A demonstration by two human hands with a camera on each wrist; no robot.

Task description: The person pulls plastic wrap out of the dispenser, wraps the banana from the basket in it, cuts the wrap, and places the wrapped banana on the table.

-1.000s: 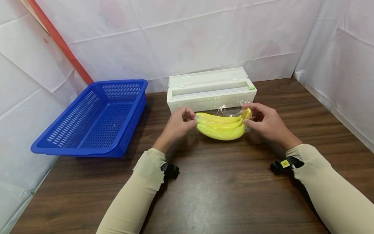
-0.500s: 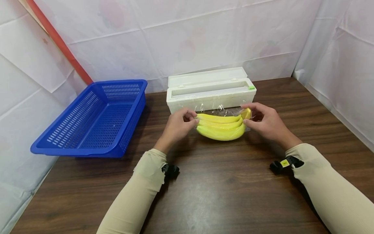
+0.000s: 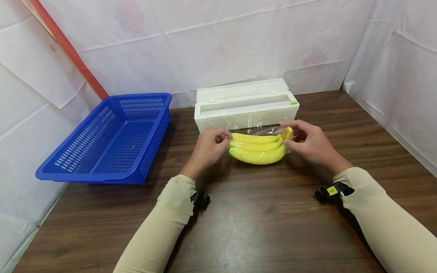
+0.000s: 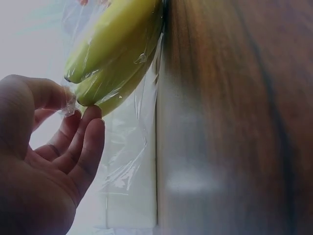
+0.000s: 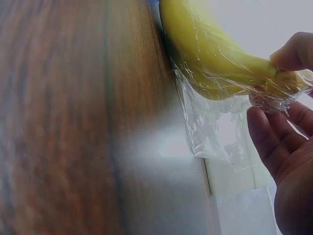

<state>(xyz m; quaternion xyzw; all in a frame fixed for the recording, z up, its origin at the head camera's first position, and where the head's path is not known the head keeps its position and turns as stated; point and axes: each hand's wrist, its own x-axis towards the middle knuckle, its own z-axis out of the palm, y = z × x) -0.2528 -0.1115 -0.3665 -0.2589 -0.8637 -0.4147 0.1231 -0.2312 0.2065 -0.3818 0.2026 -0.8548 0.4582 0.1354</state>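
A bunch of yellow bananas (image 3: 257, 148) lies on the wooden table, covered by clear plastic wrap (image 5: 215, 129). My left hand (image 3: 211, 146) is at the banana tips, and in the left wrist view its thumb and fingers pinch the wrap beside the tips. At the other end, my right hand (image 3: 308, 142) holds the wrapped stem between thumb and fingers, as the right wrist view shows. Loose wrap hangs off the bananas toward the white cling film box (image 3: 246, 117), whose lid stands up behind it.
A blue perforated basket (image 3: 140, 167) stands at the left of the wooden table (image 3: 252, 223). The long white box sits just behind the bananas, close to both hands. White sheeting (image 3: 218, 45) hangs around the back and sides, with a red strip at the left.
My left hand has shifted slightly right against the banana tips, and the wrap there has folded in closer. The right hand stays almost still at the stem.
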